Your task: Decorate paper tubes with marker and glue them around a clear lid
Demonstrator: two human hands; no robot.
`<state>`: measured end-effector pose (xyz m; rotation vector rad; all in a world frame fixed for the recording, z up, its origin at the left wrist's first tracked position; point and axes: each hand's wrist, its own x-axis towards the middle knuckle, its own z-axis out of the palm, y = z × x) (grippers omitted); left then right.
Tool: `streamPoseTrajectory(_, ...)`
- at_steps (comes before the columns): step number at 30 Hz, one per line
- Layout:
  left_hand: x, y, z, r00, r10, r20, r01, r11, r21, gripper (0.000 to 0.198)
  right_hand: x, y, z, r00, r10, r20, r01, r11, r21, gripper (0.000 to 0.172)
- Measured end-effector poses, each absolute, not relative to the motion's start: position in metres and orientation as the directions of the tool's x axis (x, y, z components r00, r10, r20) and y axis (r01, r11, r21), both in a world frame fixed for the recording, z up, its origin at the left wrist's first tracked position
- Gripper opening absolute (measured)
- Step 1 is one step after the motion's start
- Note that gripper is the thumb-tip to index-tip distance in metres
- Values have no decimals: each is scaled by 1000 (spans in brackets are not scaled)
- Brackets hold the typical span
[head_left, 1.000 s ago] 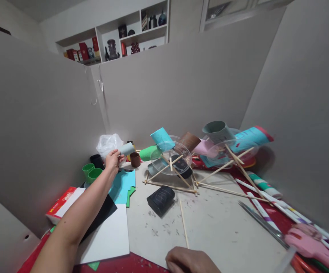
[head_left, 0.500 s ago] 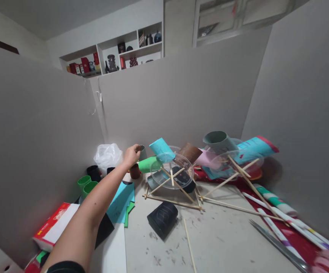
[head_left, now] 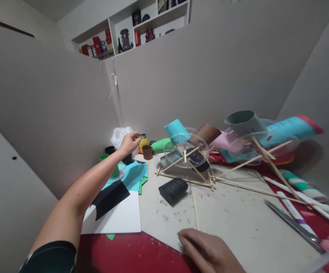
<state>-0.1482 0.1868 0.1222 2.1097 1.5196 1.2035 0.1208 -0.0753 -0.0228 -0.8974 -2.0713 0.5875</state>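
At the far left side of the table, my left hand (head_left: 130, 142) reaches out with its fingertips beside the dark lid of a yellow jar (head_left: 144, 141). Its fingers are slightly bent, with nothing visible in them. A brown cup (head_left: 147, 152) stands just in front of the jar. My right hand (head_left: 210, 252) is low in front, fingers loosely curved and apart from the thumb, holding nothing. Beyond it lie a thin wooden stick (head_left: 195, 211) and a black rolled tube (head_left: 173, 191). Farther back, a clear plastic disc (head_left: 178, 161) with coloured tubes stands on a stick frame (head_left: 187, 180).
A second stick frame (head_left: 238, 168) with a clear disc and large tubes stands at right. Scissors (head_left: 292, 223) and white tubes (head_left: 298, 218) lie near the right edge. Black sheet (head_left: 111, 199), blue sheet (head_left: 134, 174) and a white bag (head_left: 121, 134) are at left.
My left hand has moved left, away from the grey cup, which now sits lower behind the brown cup. The yellow jar has become visible. My right hand has come into view.
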Motion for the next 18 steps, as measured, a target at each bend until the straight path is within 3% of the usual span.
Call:
streamPoseTrajectory(6, -194, 129, 141, 82, 884, 460, 741, -363, 565, 18, 117, -76, -21, -451, 785, 425, 390, 601, -697, 29)
streamPoseTrajectory(18, -237, 69, 116, -20, 982, 187, 920, -55, 387, 31, 111, -80, -19, -482, 775, 408, 401, 609, -684, 31)
